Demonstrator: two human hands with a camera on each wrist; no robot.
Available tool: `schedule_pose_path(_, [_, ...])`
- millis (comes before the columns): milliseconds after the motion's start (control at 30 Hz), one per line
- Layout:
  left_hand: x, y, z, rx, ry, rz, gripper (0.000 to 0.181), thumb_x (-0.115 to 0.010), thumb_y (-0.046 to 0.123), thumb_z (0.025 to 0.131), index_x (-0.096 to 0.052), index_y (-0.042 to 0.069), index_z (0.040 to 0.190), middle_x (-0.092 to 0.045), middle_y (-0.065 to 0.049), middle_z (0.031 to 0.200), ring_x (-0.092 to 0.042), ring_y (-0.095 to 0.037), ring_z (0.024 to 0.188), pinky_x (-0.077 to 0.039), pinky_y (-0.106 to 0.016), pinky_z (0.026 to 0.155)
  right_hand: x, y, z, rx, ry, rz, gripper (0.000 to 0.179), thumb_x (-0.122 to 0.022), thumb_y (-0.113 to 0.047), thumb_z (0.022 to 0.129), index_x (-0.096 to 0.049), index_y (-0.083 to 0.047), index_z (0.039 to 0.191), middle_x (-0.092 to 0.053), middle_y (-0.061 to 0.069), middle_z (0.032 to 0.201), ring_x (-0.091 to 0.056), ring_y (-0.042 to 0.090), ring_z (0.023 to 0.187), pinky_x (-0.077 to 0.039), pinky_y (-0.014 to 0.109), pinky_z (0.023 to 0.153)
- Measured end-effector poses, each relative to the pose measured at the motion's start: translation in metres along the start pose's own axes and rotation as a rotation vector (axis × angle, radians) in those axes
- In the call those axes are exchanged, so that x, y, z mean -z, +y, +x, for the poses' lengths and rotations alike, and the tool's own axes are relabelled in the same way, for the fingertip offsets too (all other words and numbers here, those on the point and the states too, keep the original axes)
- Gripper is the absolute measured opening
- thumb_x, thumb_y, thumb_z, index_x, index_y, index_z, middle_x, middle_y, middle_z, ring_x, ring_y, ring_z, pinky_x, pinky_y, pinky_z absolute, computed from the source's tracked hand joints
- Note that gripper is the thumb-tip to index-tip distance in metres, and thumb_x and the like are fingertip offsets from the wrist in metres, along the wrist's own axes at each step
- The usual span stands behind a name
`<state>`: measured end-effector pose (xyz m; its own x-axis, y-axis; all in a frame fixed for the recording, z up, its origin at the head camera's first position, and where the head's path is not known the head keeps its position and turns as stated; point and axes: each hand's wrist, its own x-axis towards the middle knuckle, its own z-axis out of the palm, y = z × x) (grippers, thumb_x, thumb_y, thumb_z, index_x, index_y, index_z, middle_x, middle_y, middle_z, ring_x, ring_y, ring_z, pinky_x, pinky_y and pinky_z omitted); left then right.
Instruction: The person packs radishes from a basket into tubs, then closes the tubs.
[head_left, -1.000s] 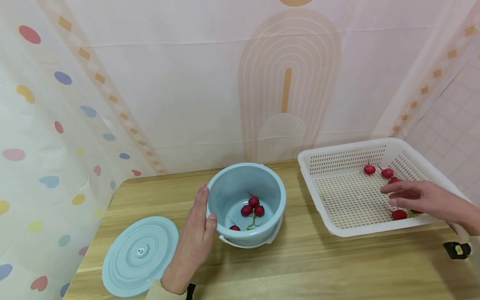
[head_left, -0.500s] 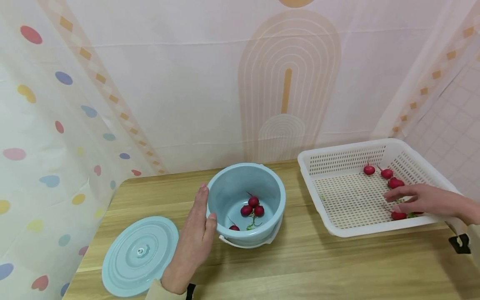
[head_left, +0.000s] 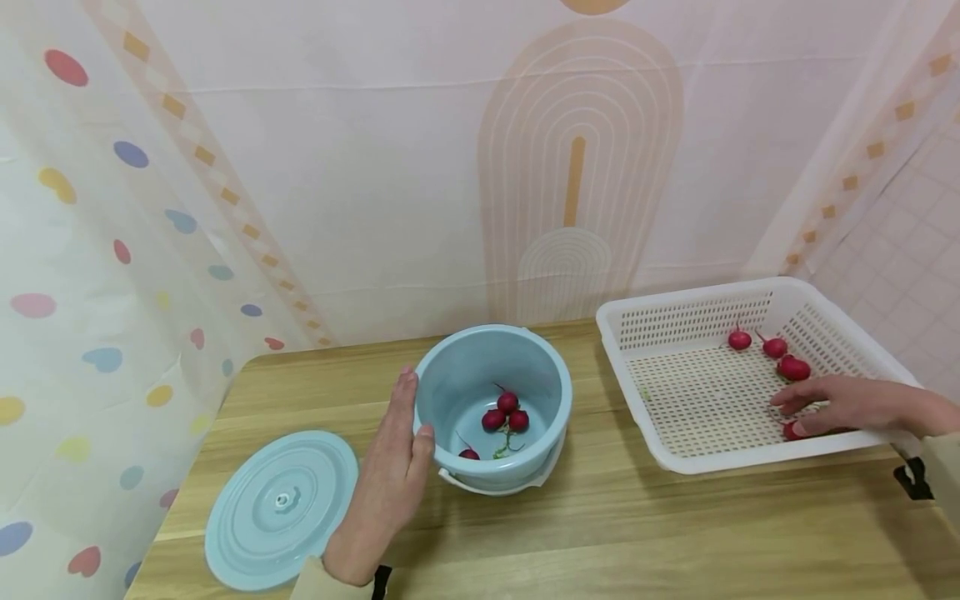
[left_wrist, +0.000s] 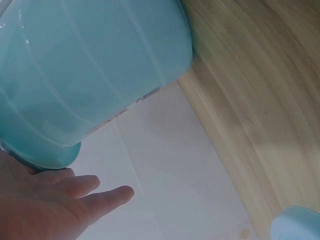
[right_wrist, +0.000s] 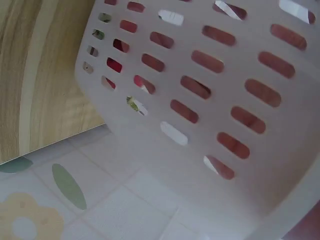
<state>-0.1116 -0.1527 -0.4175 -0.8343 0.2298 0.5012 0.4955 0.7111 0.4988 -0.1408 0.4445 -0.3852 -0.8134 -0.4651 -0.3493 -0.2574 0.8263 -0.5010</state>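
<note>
Wooden table (head_left: 600, 525); radish (head_left: 790, 431) partly under right hand (head_left: 858, 404).

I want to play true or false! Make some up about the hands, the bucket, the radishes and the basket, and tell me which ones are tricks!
1. The left hand is beside the blue bucket. True.
2. Four radishes show inside the blue bucket. True.
3. The blue bucket is covered. False: the lid lies on the table.
4. The right hand reaches into the white basket. True.
5. All the radishes are in the blue bucket. False: some are in the white basket.
</note>
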Motion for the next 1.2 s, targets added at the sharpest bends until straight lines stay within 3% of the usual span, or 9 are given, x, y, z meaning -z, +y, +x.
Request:
schedule_pose_path(200, [0.000,0.000,0.000,-0.006,0.002,-0.003,0.068,-0.053,0.008,0.104,-0.022,0.000,0.164,-0.025,-0.015,0.169,-0.027,-0.034,0.154,-0.009,-0.018,0.122,-0.001,0.000,0.002,0.056,-0.022,0.057,0.042,-0.067,-0.013,0.098,-0.060,0.014,0.130,-0.072,0.009,0.117,-0.058,-0.007,0.104,-0.051,0.021,0.081])
schedule_pose_path(433, [0.000,0.000,0.000,0.005,-0.005,-0.003,0.063,-0.047,0.016,0.109,-0.020,0.002,0.164,-0.023,-0.013,0.171,-0.027,-0.033,0.154,-0.009,-0.019,0.122,-0.005,-0.003,0.007,0.082,-0.025,0.083,0.033,-0.067,-0.018,0.099,-0.068,-0.005,0.129,-0.070,-0.003,0.122,-0.055,-0.006,0.111,-0.049,0.024,0.085])
schedule_pose_path(600, [-0.001,0.000,0.000,0.009,-0.008,-0.003,0.063,-0.046,0.017,0.109,-0.020,0.002,0.164,-0.023,-0.013,0.171,-0.027,-0.033,0.155,-0.009,-0.020,0.122,-0.010,-0.006,0.014,0.153,-0.072,0.134,0.027,-0.066,-0.011,0.098,-0.069,-0.006,0.125,-0.070,-0.007,0.114,-0.057,-0.002,0.104,-0.049,0.023,0.081])
schedule_pose_path(667, [-0.001,0.001,0.000,0.011,-0.009,-0.005,0.063,-0.047,0.016,0.109,-0.020,0.002,0.164,-0.023,-0.013,0.171,-0.026,-0.032,0.155,-0.009,-0.019,0.122,-0.011,-0.008,0.016,0.146,-0.080,0.127,0.027,-0.067,-0.012,0.098,-0.071,-0.009,0.124,-0.069,-0.010,0.110,-0.056,-0.002,0.099,-0.049,0.023,0.078])
schedule_pose_path(800, [0.000,0.001,0.000,0.013,-0.011,-0.007,0.063,-0.046,0.018,0.109,-0.020,0.002,0.164,-0.024,-0.015,0.170,-0.026,-0.033,0.155,-0.008,-0.019,0.122,-0.011,-0.015,0.019,0.099,-0.091,0.113,0.028,-0.067,-0.018,0.099,-0.071,-0.014,0.126,-0.067,-0.008,0.110,-0.055,-0.001,0.097,-0.049,0.024,0.078])
schedule_pose_path(900, [0.000,0.002,0.000,0.017,-0.013,-0.003,0.063,-0.046,0.018,0.109,-0.021,0.002,0.164,-0.024,-0.015,0.170,-0.026,-0.033,0.155,-0.009,-0.019,0.122,-0.011,-0.020,0.021,0.083,-0.102,0.177,0.032,-0.066,-0.017,0.099,-0.068,-0.009,0.130,-0.065,0.000,0.114,-0.055,0.001,0.099,-0.051,0.025,0.079])
schedule_pose_path(1033, [0.000,0.002,0.000,0.027,-0.019,0.002,0.064,-0.047,0.016,0.108,-0.020,0.002,0.164,-0.023,-0.012,0.171,-0.026,-0.032,0.155,-0.009,-0.020,0.122,-0.013,-0.027,0.024,0.114,-0.054,0.248,0.035,-0.066,-0.014,0.099,-0.065,-0.003,0.132,-0.066,0.011,0.119,-0.060,0.004,0.102,-0.054,0.025,0.079])
schedule_pose_path(1200, [0.000,0.002,0.000,0.023,-0.014,-0.002,0.064,-0.047,0.015,0.108,-0.020,0.001,0.164,-0.023,-0.013,0.170,-0.026,-0.032,0.155,-0.009,-0.018,0.121,-0.017,-0.037,0.031,0.142,-0.008,0.237,0.034,-0.068,-0.016,0.098,-0.068,-0.011,0.131,-0.067,0.010,0.128,-0.063,0.007,0.108,-0.055,0.026,0.081])
